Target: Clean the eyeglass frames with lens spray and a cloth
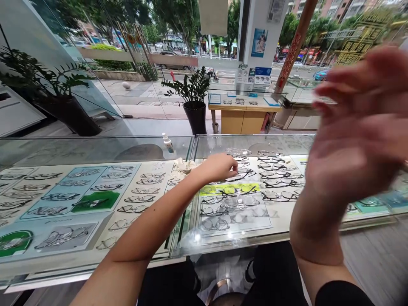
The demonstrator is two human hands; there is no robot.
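Note:
My left hand (220,167) reaches out over the glass counter (287,144) and rests on its top, fingers curled down above rows of eyeglasses (269,172) inside the case. Whether it holds anything I cannot make out. A white cloth (183,166) lies on the glass just left of that hand, with a small spray bottle (168,143) behind it. My right hand (360,127) is raised close to the camera at the right, blurred by motion, fingers stretched out and empty.
The display case (79,195) runs the full width and is filled with several rows of glasses on coloured cards. Potted plants (193,95) stand beyond it, with another wooden display table (244,111) by the window. My dark-clad knees and a stool are below.

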